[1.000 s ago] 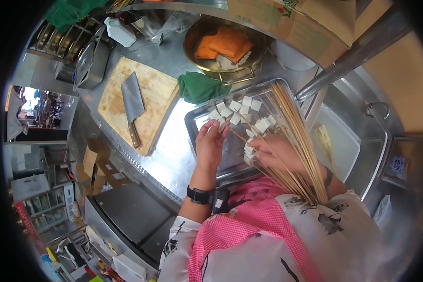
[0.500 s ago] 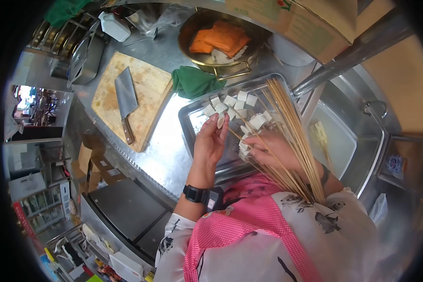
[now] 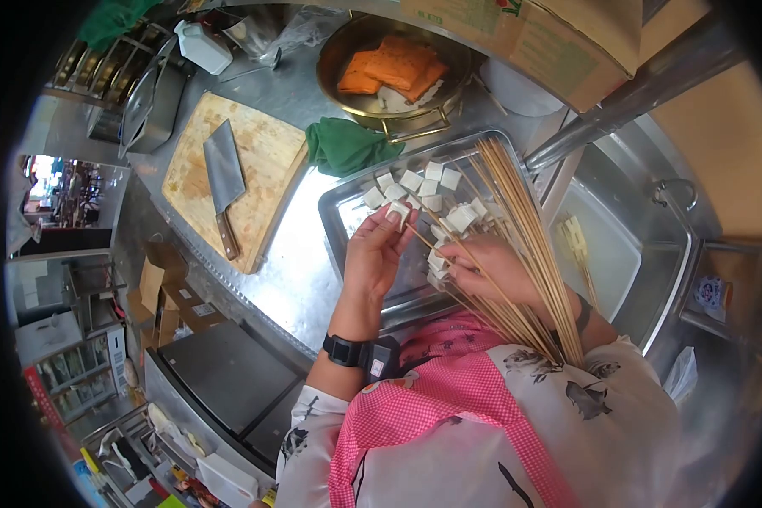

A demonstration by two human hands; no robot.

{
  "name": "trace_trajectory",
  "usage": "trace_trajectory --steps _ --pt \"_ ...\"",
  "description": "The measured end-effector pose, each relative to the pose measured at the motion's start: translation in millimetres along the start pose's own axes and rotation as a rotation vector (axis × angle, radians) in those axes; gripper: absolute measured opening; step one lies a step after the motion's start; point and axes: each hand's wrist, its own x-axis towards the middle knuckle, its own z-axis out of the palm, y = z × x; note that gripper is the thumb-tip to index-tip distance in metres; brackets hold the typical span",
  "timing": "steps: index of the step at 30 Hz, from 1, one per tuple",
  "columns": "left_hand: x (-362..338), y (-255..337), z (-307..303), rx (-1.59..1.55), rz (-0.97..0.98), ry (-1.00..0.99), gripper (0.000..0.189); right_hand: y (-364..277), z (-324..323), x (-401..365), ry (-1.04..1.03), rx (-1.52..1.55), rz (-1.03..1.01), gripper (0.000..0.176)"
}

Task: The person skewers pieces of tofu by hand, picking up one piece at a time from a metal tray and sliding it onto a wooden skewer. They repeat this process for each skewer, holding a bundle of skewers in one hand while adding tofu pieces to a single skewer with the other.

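Head view, left to right: at the left, a wooden chopping board with a cleaver flat on top, handle toward the counter's near edge. Next, a green cloth, bunched just beyond the board, and above it a brass pan with orange slabs inside. Then the left hand, fingertips pinched together on a white cube, above a metal tray. Loose white cubes beyond, in the far part of the tray. Further right, the right hand, fingers curled in and apparently closed on a thin skewer pointing toward the pinched cube; exact grip hidden. More white pieces close by those fingers. Across the right forearm, a thick bundle of skewers. At far right, a sink with pale pieces on a stick.

Step in hand, judging by the pose: bringing cube and skewer tip together; too fine to tell whether already pierced. Next move probably calls for a steady pinch and a straight push, clear of the fingertips.

Writing: on the left wrist device, a small pale label, illegible. On the cardboard box, green and red print, not readable. On a packet at far right, blue marks, likewise unreadable.
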Motion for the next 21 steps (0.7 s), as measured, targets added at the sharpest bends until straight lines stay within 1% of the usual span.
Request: trace_trajectory --steps 5,10,16,20,21 --pt "-3.4 4.6 -0.3 0.009 -0.070 -0.060 0.021 0.6 0.9 -0.7 0.010 0.019 -0.003 0.028" --pt "-3.7 2.7 -0.8 -0.015 -0.112 -0.068 0.017 1.0 2.4 -2.2 0.046 0.046 -0.013 0.029" --pt "-10.1 -0.5 3.0 0.014 -0.136 -0.106 0.014 -0.4 1.0 -4.3 0.006 0.103 0.086 0.030" --pt "-16.3 -6.0 8.6 0.016 -0.202 -0.189 0.015 -3.9 0.0 -2.1 -0.025 0.214 0.167 0.028" --pt "-17.3 -10.9 8.7 0.021 -0.203 -0.180 0.016 -5.8 -0.5 -0.5 -0.023 0.243 0.177 0.027"
